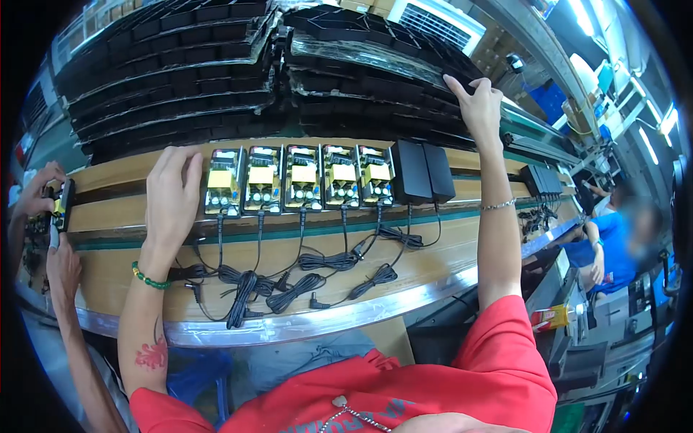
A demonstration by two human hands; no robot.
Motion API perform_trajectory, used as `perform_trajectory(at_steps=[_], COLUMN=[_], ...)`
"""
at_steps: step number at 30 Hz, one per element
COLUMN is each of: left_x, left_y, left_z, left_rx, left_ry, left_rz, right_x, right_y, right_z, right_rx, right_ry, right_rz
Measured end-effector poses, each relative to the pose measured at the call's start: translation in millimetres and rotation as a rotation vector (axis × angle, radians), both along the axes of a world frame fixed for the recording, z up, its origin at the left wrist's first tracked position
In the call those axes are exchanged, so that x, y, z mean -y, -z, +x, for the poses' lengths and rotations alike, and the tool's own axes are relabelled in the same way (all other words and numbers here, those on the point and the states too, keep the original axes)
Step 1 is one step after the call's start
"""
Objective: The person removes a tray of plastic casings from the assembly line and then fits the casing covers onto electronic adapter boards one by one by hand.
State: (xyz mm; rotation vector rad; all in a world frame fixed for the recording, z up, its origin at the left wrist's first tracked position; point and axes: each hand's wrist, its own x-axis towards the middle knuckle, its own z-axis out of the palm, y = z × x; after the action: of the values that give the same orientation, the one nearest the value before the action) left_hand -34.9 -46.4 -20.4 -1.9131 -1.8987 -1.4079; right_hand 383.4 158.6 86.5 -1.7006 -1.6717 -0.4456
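Our left hand (173, 173) lies at the left end of a row of five uncovered black adapters, its fingers loosely curled and its thumb beside them; we cannot tell whether it has hold of anything. The nearest one, a rectangular black plastic shell with a yellow block and green-and-white parts (222, 184), lies just to that hand's right on the brown worktop (426, 281). Its long axis runs away from us, cable end toward our body, and our left hand is clearly nearer to it than our right. Beyond the row's right end lie two closed, matt black adapters (424, 173), with bundled black cables (242, 289) toward us. Our right hand (473, 97) is raised farther off, thumb apart from the fingers, nothing visible in it, by the stacked black trays (375, 79); contact there is unclear.
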Motion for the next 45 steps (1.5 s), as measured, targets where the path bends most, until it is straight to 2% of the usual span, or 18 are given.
perform_trajectory(at_steps=[3, 6, 16, 19, 20, 23, 25, 26, 29, 32, 34, 36, 37, 40, 41, 42, 44, 45], left_x=[1.5, 0.9, -0.9, -1.2, 0.4, 0.3, 0.6, -0.7, -3.1, -2.3, -2.2, -3.9, -4.3, -2.9, -1.5, -1.6, -2.7, -2.7], left_y=[-2.3, -1.1, 1.8, 4.7, 2.5, 2.2, 4.3, 4.1, 6.1, 5.6, 4.7, 7.7, 9.3, 6.9, 7.8, 7.9, 9.1, 9.5], left_z=[3.3, 2.1, 0.0, -3.8, -2.7, -2.5, -2.7, -1.9, -3.3, -4.7, -5.3, -7.6, -7.7, -7.8, -9.4, -10.3, -10.2, -9.8], left_rx=[-0.026, -0.038, -0.066, -0.111, -0.096, -0.080, -0.075, -0.067, -0.074, -0.090, -0.080, -0.084, -0.080, -0.087, -0.081, -0.103, -0.115, -0.122], left_ry=[0.001, 0.011, -0.008, -0.011, -0.022, -0.025, -0.008, -0.005, -0.009, -0.015, -0.031, -0.025, -0.023, -0.032, -0.043, -0.040, -0.038, -0.036], left_rz=[-0.008, -0.007, -0.045, -0.016, -0.053, -0.079, -0.094, -0.090, -0.108, -0.139, -0.155, -0.124, -0.095, -0.135, -0.141, -0.145, -0.152, -0.144], right_x=[32.6, 66.7, 126.6, 137.3, 141.7, 128.4, 112.5, 105.9, 95.7, 92.9, 90.1, 72.0, 61.9, 61.0, 56.5, 58.3, 61.9, 70.9], right_y=[2.8, 16.6, 15.8, 6.4, -0.2, 7.1, 20.5, 27.9, 31.7, 22.2, 32.8, 37.5, 43.7, 28.3, 28.4, 18.7, 41.7, 49.2], right_z=[4.0, 5.2, 17.7, 26.8, 34.3, 79.9, 109.5, 120.0, 135.0, 107.7, 84.1, 72.1, 70.4, 71.1, 77.9, 78.3, 83.3, 83.9], right_rx=[-0.085, 0.012, 0.066, 0.100, 0.151, -0.215, -0.228, -0.213, -0.226, -0.157, -0.123, 0.087, 0.279, 0.129, 0.187, 0.119, 0.140, 0.092], right_ry=[-0.258, -0.521, -0.780, -0.763, -0.715, -0.763, -0.730, -0.715, -0.597, -0.314, -0.269, -0.111, -0.110, -0.223, -0.285, -0.275, -0.292, -0.290], right_rz=[0.167, 0.468, 0.449, 0.187, 0.019, -0.474, -0.711, -0.807, -0.822, -0.715, -0.636, -0.682, -0.589, -0.468, -0.249, -0.274, 0.232, 0.198])
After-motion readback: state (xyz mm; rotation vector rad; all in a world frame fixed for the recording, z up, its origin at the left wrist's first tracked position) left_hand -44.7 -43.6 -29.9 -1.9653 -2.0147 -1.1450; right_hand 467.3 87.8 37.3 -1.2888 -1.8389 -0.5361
